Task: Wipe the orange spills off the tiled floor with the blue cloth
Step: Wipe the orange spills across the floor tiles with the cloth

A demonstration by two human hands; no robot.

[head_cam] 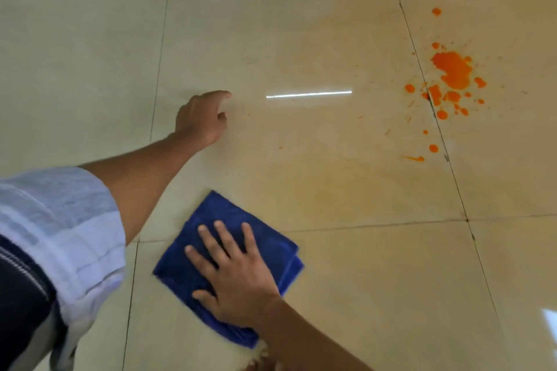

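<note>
So the person is mid-wipe here, but the cloth is nowhere near the real mess. The blue cloth, folded into a rough square, lies flat on the tiled floor at the bottom middle of the view, straddling a grout line. The right hand presses down on top of it with the fingers straight and spread apart, palm flat, nothing curled around the fabric. The cloth sticks out past the fingertips on the far side and past the thumb on the left, so the hand sits pretty much in the middle of it.

The left hand is planted further out on the floor, looking like it props the person up. Its fingers look loosely bent with the thumb or a finger poking forward, but the angle is poor, so how much of it actually touches the tile is hard to tell. It holds nothing.

The orange spills sit well apart from the cloth, up at the right, a big blob with lots of smaller drops scattered around it and across a grout line. There's also a faint yellowish film on the tile between the cloth and the blob.

Best guess on progress: the big splatter is completely untouched, so most of the job is left. The next move would call for sliding the cloth forward and right, keeping the palm pressed flat, and probably working from the outer drops inward so the blob doesn't get smeared wider.
</note>
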